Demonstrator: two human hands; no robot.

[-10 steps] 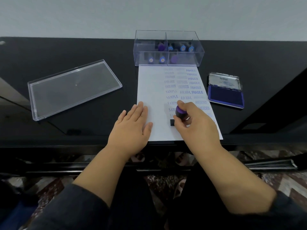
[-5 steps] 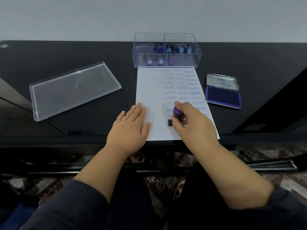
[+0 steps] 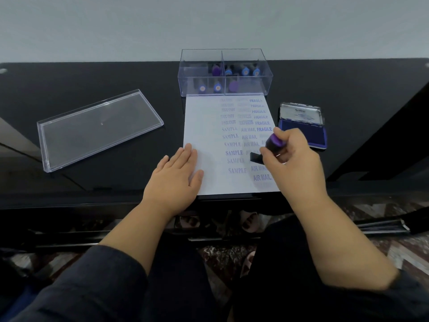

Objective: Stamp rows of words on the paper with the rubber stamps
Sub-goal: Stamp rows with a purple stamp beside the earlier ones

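Observation:
A white paper (image 3: 204,126) lies on the black table, printed with columns of blue words: SAMPLE, AIR MAIL, FRAGILE. My left hand (image 3: 175,180) rests flat on the paper's lower left corner, fingers straight. My right hand (image 3: 294,159) grips a rubber stamp (image 3: 272,146) with a purple knob and a black base, held tilted just above the paper's right side. An open blue ink pad (image 3: 304,133) sits to the right of the paper, just beyond my right hand.
A clear divided box (image 3: 185,75) holding several more stamps stands at the paper's top edge. Its clear lid (image 3: 97,129) lies on the table to the left. The table's front edge runs just below the paper.
My right hand has lifted the stamp off the lower middle of the paper and carried it right and up toward the ink pad. A fresh AIR MAIL print shows. The left hand stayed put.

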